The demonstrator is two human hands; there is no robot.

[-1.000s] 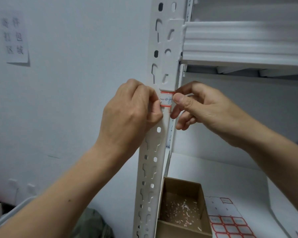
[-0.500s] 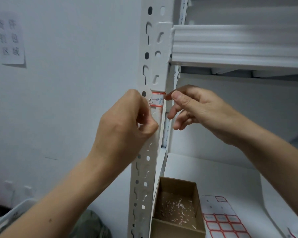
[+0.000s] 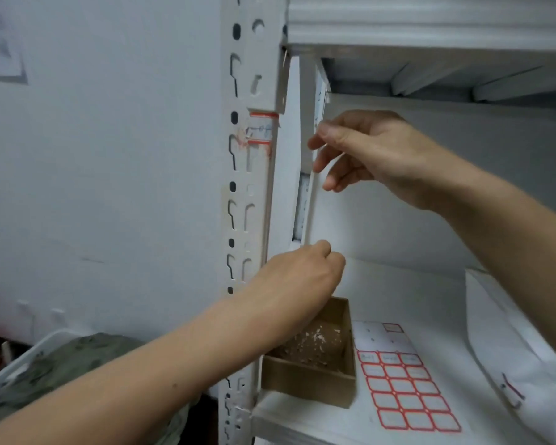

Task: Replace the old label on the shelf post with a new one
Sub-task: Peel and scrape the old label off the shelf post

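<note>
Both hands are clear of the old label (image 3: 260,130): my left hand (image 3: 302,277), curled above the cardboard box (image 3: 308,377), may pinch a scrap, I cannot tell, my right hand (image 3: 366,155) hangs slack-fingered, and the label sits half torn on the shelf post (image 3: 259,194), so I'd peel slowly from its ragged left edge.

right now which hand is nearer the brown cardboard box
Left. The left hand hovers just above the cardboard box; the right hand is higher up, beside the shelf post.
</note>
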